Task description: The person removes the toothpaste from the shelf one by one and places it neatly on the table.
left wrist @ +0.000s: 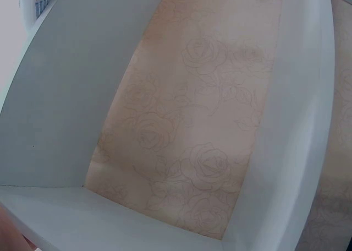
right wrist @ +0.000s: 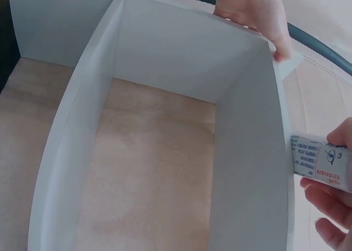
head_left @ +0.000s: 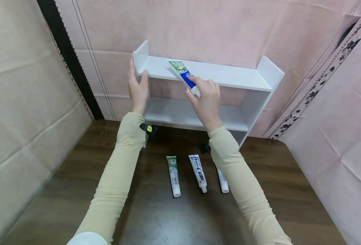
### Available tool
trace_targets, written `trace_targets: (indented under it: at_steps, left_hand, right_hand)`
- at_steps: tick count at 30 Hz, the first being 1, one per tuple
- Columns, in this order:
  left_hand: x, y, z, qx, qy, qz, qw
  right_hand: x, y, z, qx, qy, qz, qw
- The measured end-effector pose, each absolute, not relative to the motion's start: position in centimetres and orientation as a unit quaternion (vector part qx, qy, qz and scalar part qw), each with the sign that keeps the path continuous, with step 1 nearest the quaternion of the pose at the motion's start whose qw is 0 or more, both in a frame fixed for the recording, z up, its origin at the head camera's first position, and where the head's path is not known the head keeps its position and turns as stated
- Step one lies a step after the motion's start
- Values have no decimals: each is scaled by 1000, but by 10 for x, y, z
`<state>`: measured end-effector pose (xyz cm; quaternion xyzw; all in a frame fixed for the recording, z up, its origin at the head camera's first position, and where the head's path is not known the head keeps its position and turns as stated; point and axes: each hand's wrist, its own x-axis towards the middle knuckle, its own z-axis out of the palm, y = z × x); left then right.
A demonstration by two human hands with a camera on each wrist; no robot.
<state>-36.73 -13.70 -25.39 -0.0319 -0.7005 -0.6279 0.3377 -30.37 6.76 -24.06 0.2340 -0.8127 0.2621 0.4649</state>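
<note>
My right hand [head_left: 207,100] pinches a green, blue and white toothpaste tube [head_left: 180,70] near its capped end. The tube's flat end points up and left, overlapping the top board of a white shelf unit [head_left: 195,114] in the head view. In the right wrist view the tube's printed back [right wrist: 319,162] shows right beside that board's edge. My left hand [head_left: 138,91] grips the unit's left side near the top, thumb at the front and fingers along the outer face. From the left wrist only the unit's boards [left wrist: 291,113] and the wall behind fill most of the view.
On the brown wooden table [head_left: 85,190] in front of the unit lie a green and white tube [head_left: 174,177], a blue and white tube [head_left: 198,173] and another white tube [head_left: 222,182] partly hidden by my right forearm. Pink patterned cloth [head_left: 205,30] hangs behind.
</note>
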Motion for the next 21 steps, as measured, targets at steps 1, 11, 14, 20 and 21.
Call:
trace_targets:
  at_steps: [1, 11, 14, 20, 21]
  left_hand:
    - [-368, -137, -254, -32, -699, -629, 338]
    - [-368, -137, -253, -29, -694, -637, 333]
    - [-368, -137, -254, -26, -697, -635, 333]
    - [-359, -135, -248, -29, -696, -639, 327]
    - [-358, -134, -248, -29, -695, -640, 326]
  right_hand:
    - [-302, 69, -242, 236, -811, 261, 466]
    - [-289, 78, -258, 244, -799, 285, 471]
    - [-284, 81, -265, 248, -797, 288, 470]
    - [-277, 86, -275, 261, -791, 277, 479]
    - [-276, 87, -276, 261, -791, 277, 479]
